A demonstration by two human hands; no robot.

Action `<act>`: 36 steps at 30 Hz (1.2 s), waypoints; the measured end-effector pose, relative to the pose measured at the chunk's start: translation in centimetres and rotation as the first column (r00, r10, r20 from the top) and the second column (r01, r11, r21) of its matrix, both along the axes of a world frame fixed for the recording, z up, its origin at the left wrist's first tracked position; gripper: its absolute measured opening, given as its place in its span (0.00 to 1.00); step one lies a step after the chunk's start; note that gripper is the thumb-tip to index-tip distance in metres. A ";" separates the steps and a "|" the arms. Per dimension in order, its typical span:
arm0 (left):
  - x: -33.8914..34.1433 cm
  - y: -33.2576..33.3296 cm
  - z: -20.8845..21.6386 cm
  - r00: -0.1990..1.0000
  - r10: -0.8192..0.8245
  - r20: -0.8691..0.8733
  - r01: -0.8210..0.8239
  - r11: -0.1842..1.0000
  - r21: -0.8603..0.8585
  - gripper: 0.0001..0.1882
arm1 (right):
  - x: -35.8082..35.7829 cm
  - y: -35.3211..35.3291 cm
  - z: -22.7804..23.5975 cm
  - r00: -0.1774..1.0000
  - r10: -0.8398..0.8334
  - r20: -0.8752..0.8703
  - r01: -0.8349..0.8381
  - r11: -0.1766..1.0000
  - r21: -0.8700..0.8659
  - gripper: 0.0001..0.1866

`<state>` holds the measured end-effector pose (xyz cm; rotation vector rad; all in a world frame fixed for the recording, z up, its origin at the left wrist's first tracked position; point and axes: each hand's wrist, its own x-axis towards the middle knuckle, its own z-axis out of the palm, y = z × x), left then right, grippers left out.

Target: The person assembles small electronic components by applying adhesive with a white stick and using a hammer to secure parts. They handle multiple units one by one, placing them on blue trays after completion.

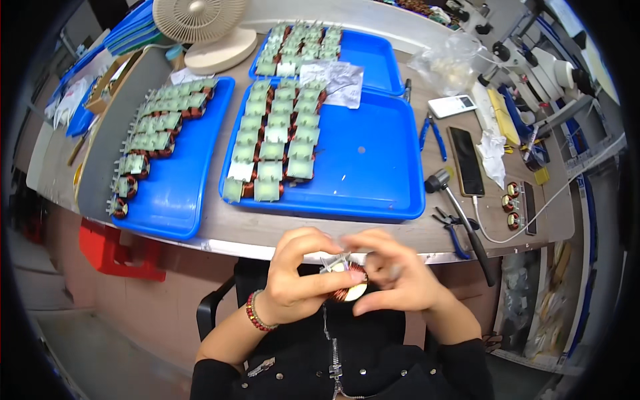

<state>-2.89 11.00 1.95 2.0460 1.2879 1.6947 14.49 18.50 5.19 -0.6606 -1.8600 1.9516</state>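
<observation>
Just in front of the table edge, my left hand (293, 273) is closed on a toroidal coil (355, 289). The coil is wound with copper-coloured wire, has a pale yellowish round face and carries metal pins at its upper left. My left index finger lies across it. On the other side, my right hand (400, 277) is slightly blurred, its thumb and index finger spread apart around the coil's right side. The right fingertips are close to the pins; whether they touch cannot be made out.
Blue trays (393, 157) hold rows of coils with pale green plates (270, 150); another blue tray (180, 193) stands left. To the right lie a hammer (460, 213), pliers (453, 233), blue cutters (433, 138), a phone (466, 160) and several small coils (512, 203). A fan (220, 53) stands behind.
</observation>
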 end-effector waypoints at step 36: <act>0.1 1.7 -4.4 0.898 0.329 -0.292 -0.341 0.940 0.009 0.16 | -1.9 11.5 -0.2 0.922 -0.178 -0.343 0.187 0.982 -0.008 0.28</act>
